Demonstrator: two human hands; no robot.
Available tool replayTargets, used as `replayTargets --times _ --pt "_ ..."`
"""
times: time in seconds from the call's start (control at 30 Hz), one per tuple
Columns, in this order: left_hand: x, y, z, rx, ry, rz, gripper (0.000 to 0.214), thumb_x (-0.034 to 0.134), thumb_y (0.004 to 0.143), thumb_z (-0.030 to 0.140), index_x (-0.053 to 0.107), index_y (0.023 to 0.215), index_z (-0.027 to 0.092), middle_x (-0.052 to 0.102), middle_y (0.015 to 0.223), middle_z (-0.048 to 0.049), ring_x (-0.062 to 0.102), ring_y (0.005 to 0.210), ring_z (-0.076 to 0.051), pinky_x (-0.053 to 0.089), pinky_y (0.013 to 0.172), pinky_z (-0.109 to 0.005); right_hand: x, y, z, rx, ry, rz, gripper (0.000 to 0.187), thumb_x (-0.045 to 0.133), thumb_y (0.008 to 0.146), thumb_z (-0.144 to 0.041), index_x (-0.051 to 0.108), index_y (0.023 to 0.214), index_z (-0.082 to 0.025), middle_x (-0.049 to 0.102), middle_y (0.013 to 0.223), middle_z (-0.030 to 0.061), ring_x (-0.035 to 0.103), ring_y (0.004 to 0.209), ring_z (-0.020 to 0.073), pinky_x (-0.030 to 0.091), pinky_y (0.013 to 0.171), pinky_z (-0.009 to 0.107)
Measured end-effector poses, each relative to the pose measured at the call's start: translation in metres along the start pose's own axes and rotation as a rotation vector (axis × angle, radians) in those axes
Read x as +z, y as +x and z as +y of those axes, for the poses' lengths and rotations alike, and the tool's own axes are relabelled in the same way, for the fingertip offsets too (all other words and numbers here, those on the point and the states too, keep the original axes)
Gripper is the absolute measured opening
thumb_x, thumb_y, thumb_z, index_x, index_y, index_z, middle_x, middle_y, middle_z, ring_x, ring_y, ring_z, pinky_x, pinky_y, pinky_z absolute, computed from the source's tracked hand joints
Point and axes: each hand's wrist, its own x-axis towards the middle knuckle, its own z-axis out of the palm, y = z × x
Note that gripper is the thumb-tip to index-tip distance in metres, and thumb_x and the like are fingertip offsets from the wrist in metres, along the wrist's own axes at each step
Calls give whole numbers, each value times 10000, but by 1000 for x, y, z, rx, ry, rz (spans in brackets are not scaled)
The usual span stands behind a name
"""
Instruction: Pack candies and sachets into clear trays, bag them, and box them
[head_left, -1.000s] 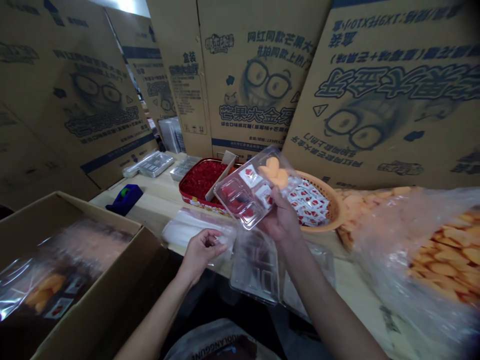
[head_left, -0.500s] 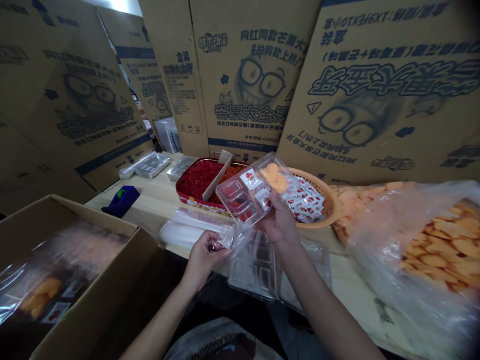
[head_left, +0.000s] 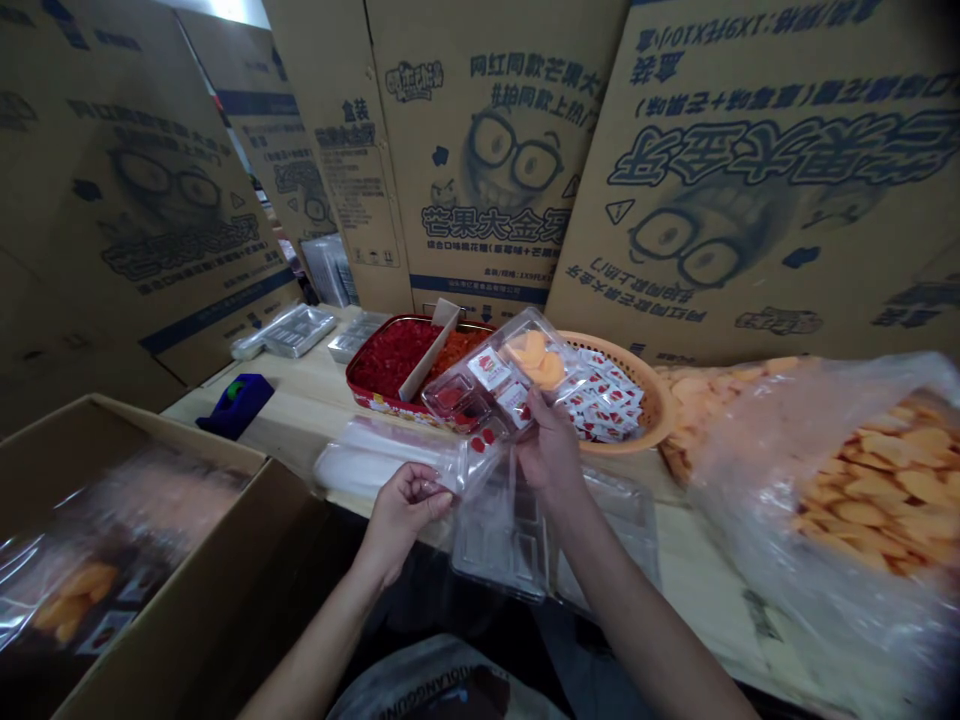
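My right hand (head_left: 551,445) grips a clear plastic tray (head_left: 463,392) by its near edge, tilted above the table. In the tray's compartments lie orange chips (head_left: 538,360), small white sachets (head_left: 491,368) with red print, and red pieces (head_left: 483,440). My left hand (head_left: 405,515) is closed in a pinch on the edge of a clear plastic bag (head_left: 469,475). The tray's lower corner is at the bag's mouth; how far inside it reaches is hard to tell. Beneath the hands lie other clear trays (head_left: 499,545).
Behind stand a red tin (head_left: 386,408) of red and orange pieces and an orange basket (head_left: 660,405) of sachets. A stack of clear bags (head_left: 367,455) and a blue tape dispenser (head_left: 236,405) lie left. A carton (head_left: 262,480) stands front left, a chip sack (head_left: 735,470) right.
The tray has moved slightly left and down, its lower corner now closer to the bag held in my left hand. My left hand keeps its pinch. The view has shifted slightly.
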Motion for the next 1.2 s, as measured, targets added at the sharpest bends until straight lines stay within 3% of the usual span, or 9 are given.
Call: replayTargets --times 0.37,0.6,0.87,1.07,1.2 --pt "-8 4 2 54 -127 150 451 769 595 299 491 928 175 619 719 29 670 722 -170 516 672 -273 -13 -4 -7 72 -117 -97 290 771 548 -171 596 771 -230 667 759 -91 602 719 77 509 636 178" --pt "-3 5 8 -33 -131 105 532 782 573 313 526 1011 151 665 754 -9 652 652 -137 522 650 -258 -12 -10 -6 113 -258 -212 312 775 549 -208 614 817 -213 667 796 -64 580 684 83 473 643 197" --pt "-8 9 18 30 -104 137 560 794 554 287 555 1039 141 682 742 -24 647 655 -133 519 647 -250 -12 -9 -11 141 -372 -271 354 780 544 -234 604 850 -249 661 874 -56 578 737 121 454 693 253" --pt "-1 12 21 33 -189 11 422 778 584 245 616 953 119 692 803 -49 622 645 -108 494 643 -218 -9 -21 0 166 -486 -317 287 761 588 -280 610 823 -216 635 784 -29 537 671 112 425 654 245" --pt "1 14 28 -37 -333 43 334 778 578 201 642 874 131 690 765 -22 619 632 -103 488 641 -210 -12 -28 2 239 -544 -415 256 733 628 -286 599 830 -207 619 762 -22 526 652 115 416 619 244"
